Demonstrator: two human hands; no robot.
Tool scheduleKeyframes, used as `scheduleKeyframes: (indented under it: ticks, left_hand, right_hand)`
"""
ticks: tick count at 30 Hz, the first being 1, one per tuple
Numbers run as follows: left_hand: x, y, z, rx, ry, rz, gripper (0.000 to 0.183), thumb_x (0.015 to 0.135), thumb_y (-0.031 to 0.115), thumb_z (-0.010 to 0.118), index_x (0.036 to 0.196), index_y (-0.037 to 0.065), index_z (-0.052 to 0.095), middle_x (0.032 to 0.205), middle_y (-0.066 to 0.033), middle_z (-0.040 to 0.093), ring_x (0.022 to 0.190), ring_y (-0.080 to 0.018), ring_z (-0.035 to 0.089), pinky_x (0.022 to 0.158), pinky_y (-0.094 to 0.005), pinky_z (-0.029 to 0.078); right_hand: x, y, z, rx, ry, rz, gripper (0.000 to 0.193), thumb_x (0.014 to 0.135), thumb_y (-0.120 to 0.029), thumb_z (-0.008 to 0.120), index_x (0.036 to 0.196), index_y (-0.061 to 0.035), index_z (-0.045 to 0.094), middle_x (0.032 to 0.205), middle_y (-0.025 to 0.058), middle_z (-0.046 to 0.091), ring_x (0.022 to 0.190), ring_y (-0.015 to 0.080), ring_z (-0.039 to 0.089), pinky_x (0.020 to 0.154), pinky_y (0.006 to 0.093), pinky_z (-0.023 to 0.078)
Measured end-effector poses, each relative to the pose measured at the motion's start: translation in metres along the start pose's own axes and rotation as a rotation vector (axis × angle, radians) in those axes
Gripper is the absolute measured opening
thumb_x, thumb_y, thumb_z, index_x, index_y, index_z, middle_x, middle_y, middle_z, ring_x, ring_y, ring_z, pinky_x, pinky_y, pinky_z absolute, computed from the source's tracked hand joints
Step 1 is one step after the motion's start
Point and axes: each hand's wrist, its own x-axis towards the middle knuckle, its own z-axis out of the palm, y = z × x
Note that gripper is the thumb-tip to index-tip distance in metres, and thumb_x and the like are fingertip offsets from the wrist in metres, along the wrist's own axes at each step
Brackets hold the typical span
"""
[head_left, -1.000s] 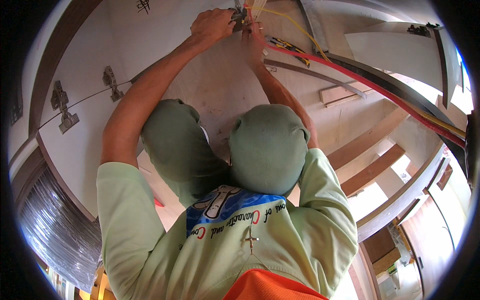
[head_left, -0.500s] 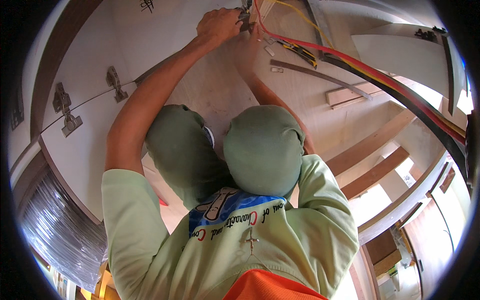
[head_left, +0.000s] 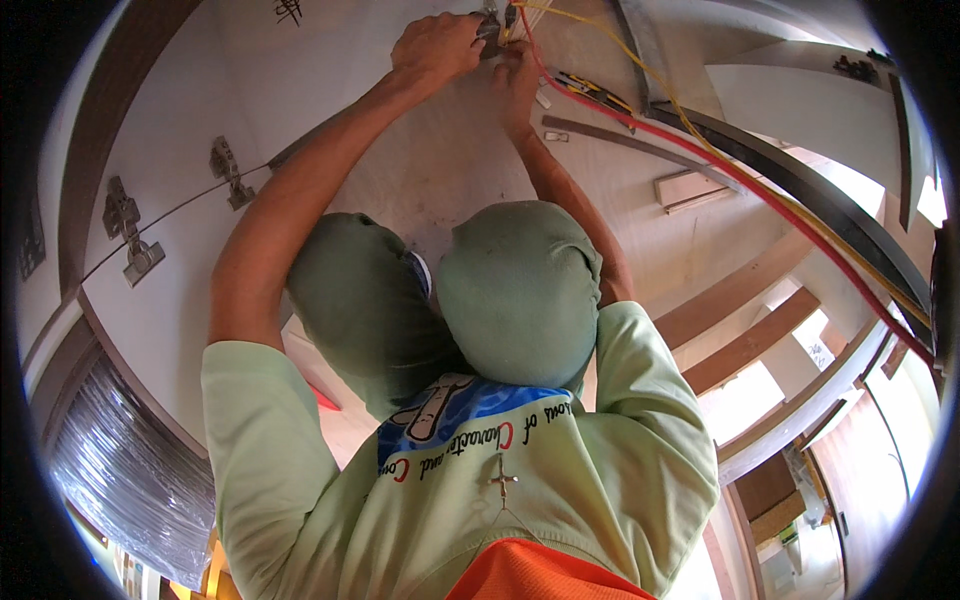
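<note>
My left hand is at the top of the view, its fingers curled round a small dark metal piece whose kind I cannot make out. Close beside it, my right hand reaches up with its fingers drawn together at the lower end of a pale wooden strip. What these fingers hold, if anything, is too small to tell. A red cable and a yellow cable run past the right hand and off to the right. My knees are bent up below both hands.
Right of my right hand lie a yellow-and-black utility knife and a long thin strip. Short wood pieces lie farther right. On the left, metal hinges sit on pale panels, above a plastic-wrapped bundle.
My right hand has moved slightly up and right, and is less blurred. The red and yellow cables have shifted and spread apart. My left hand stays nearly in place.
</note>
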Motion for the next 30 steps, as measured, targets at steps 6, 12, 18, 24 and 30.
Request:
scheduleKeyframes:
  ticks: [6, 12, 18, 24, 30]
  left_hand:
    - [-0.004, 0.006, -0.012, 0.041, -0.029, -0.005, 0.026, 0.090, 0.030, 0.062, 0.105, 0.009, 0.068, 0.093, -0.0133, 0.071, 0.087, -0.0315, 0.069, 0.077, -0.0439, 0.056]
    - [-0.008, 0.007, -0.015, 0.045, -0.046, -0.003, 0.027, 0.091, 0.030, 0.062, 0.105, 0.009, 0.067, 0.093, -0.0135, 0.071, 0.087, -0.0331, 0.069, 0.080, -0.0441, 0.055]
    - [-0.005, 0.000, 0.001, 0.041, 0.081, 0.020, 0.027, 0.091, 0.031, 0.061, 0.107, 0.010, 0.067, 0.092, -0.0134, 0.071, 0.088, -0.0337, 0.069, 0.082, -0.0438, 0.054]
    - [-0.001, 0.002, 0.002, 0.027, 0.001, -0.042, 0.029, 0.091, 0.033, 0.060, 0.109, 0.011, 0.066, 0.096, -0.0140, 0.071, 0.092, -0.0330, 0.068, 0.083, -0.0439, 0.054]
    - [-0.003, 0.002, 0.001, 0.030, 0.022, -0.008, 0.030, 0.092, 0.034, 0.060, 0.108, 0.008, 0.066, 0.096, -0.0140, 0.071, 0.091, -0.0333, 0.068, 0.082, -0.0448, 0.054]
  right_hand:
    - [0.003, 0.014, 0.006, -0.070, 0.036, -0.107, 0.032, 0.072, 0.007, 0.051, 0.103, -0.0014, 0.050, 0.093, 0.0206, 0.056, 0.084, 0.0400, 0.056, 0.076, 0.0462, 0.044]
    - [0.003, -0.001, -0.004, -0.107, -0.014, -0.011, 0.030, 0.074, 0.005, 0.052, 0.103, -0.0014, 0.050, 0.096, 0.0216, 0.058, 0.088, 0.0424, 0.058, 0.075, 0.0496, 0.044]
    - [0.001, -0.009, -0.007, -0.119, 0.000, -0.005, 0.037, 0.076, 0.005, 0.052, 0.113, -0.0021, 0.051, 0.103, 0.0205, 0.060, 0.098, 0.0396, 0.059, 0.084, 0.0459, 0.045]
    - [-0.011, -0.015, -0.010, 0.024, 0.083, 0.038, 0.052, 0.078, 0.004, 0.054, 0.130, -0.0029, 0.045, 0.115, 0.0230, 0.058, 0.105, 0.0422, 0.057, 0.090, 0.0463, 0.045]
    - [-0.023, -0.037, 0.001, -0.148, 0.035, 0.025, 0.068, 0.081, 0.002, 0.054, 0.145, -0.0039, 0.031, 0.131, 0.0262, 0.049, 0.118, 0.0442, 0.051, 0.100, 0.0480, 0.042]
